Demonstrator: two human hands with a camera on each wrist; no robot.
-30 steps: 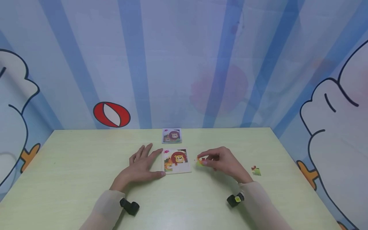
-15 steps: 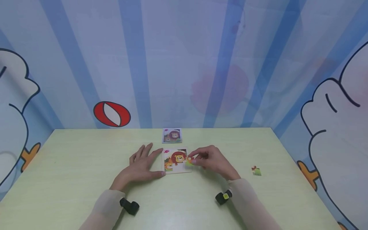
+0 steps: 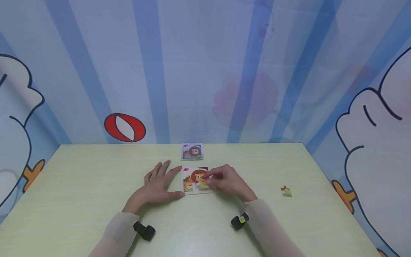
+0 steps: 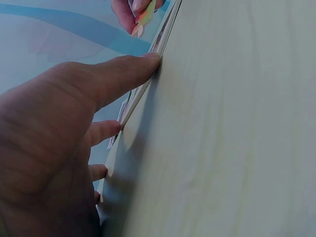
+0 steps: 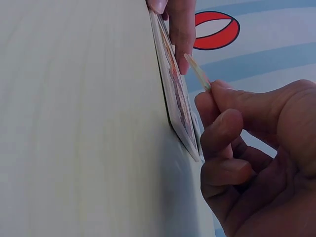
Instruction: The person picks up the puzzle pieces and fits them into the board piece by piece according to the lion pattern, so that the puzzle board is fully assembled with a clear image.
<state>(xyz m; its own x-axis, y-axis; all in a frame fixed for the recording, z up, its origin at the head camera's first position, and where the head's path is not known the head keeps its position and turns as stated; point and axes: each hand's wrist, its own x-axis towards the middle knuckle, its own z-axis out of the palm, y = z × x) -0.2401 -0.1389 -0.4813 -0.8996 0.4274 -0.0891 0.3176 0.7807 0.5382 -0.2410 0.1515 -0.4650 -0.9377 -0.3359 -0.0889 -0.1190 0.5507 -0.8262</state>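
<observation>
A square lion puzzle board [image 3: 192,180] lies on the table, its picture partly filled in. My left hand [image 3: 159,184] rests beside it with fingers spread, thumb and index finger touching its left edge. Between thumb and index finger my right hand [image 3: 226,180] pinches a thin green and orange puzzle piece [image 5: 199,73]. In the right wrist view that piece is tilted and held a little above the board. Farther right on the table lies a loose puzzle piece [image 3: 286,191], green with some red-brown.
Behind the board sits a smaller lion picture card [image 3: 192,152]. The pale table [image 3: 96,171] ends at a blue striped backdrop [image 3: 192,71] with a red and white ball printed on it.
Holding the puzzle piece, my right hand has moved left from the bare table to over the right part of the board. The left hand has stayed still.
</observation>
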